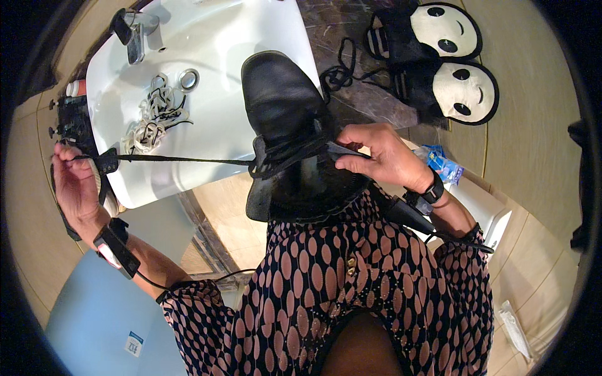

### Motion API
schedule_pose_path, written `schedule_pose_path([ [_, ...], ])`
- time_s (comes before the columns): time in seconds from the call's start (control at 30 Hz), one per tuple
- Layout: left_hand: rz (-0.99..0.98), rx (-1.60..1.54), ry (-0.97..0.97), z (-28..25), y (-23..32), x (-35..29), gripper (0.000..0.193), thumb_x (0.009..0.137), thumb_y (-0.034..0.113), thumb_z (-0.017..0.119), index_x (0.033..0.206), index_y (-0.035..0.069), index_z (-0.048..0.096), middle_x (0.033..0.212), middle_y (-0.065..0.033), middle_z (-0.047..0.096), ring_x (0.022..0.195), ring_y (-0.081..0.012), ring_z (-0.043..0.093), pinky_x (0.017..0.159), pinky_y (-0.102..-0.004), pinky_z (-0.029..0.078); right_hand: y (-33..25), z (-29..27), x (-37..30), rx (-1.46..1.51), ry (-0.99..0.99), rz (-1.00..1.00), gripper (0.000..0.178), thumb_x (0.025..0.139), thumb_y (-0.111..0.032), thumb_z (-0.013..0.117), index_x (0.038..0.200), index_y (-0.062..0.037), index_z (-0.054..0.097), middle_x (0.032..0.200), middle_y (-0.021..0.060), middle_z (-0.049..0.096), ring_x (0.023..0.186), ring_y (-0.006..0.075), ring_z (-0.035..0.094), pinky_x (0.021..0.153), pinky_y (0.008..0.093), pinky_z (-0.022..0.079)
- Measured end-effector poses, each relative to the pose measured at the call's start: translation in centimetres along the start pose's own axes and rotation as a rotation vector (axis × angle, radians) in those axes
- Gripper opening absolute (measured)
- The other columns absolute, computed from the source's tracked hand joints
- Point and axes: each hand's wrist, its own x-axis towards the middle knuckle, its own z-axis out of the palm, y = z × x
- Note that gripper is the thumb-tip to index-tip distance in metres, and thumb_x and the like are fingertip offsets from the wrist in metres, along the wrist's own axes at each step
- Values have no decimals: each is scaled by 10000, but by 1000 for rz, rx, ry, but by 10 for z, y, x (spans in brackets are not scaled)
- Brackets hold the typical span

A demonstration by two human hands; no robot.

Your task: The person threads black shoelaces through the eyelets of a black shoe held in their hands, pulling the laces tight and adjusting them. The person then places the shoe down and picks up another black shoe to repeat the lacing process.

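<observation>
A black leather lace-up boot (279,100) is in front of me, toe pointing away, partly over the rim of the white washbasin (213,178). My left hand (78,185) is out at the far left, fingers closed on the end of a black shoelace (182,159). The lace runs taut from the boot's lacing across the basin to that hand. My right hand (382,156) pinches the boot's right side flap (345,150) between thumb and fingers. More lace lies across the front of the boot; its lower opening faces me.
In the basin lies a tangled pile of white and black strips (160,116) beside the drain (188,79). A tap (132,37) stands behind. Two slippers with cartoon faces (464,93) and a loose black lace (338,72) lie on the right. A blue packet (442,164) is behind my right wrist.
</observation>
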Motion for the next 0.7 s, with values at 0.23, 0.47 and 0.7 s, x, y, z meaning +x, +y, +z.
schedule_pose_path([
  [0.23, 305, 628, 100, 146, -86, -44, 359, 915, 219, 481, 1174, -28, 498, 699, -28, 522, 511, -42, 440, 398, -157, 293, 1, -2, -4, 397, -74, 248, 167, 804, -112, 682, 891, 7, 603, 735, 22, 601, 708, 64, 518, 640, 243, 439],
  [0.47, -552, 805, -481, 228, -208, -90, 163, 898, 28, 477, 969, -38, 608, 742, -81, 610, 521, -98, 532, 504, -210, 437, 17, -4, -13, 614, -100, 265, 203, 836, -109, 642, 998, 12, 621, 848, -2, 630, 785, 56, 526, 722, 220, 442],
  [0.7, -395, 893, -369, 209, -246, -79, 141, 899, 36, 498, 934, -66, 589, 791, -82, 597, 566, -102, 530, 514, -225, 444, 15, -10, -15, 727, -137, 367, 271, 829, -70, 620, 1086, 18, 618, 922, 10, 637, 851, 73, 549, 788, 216, 436],
])
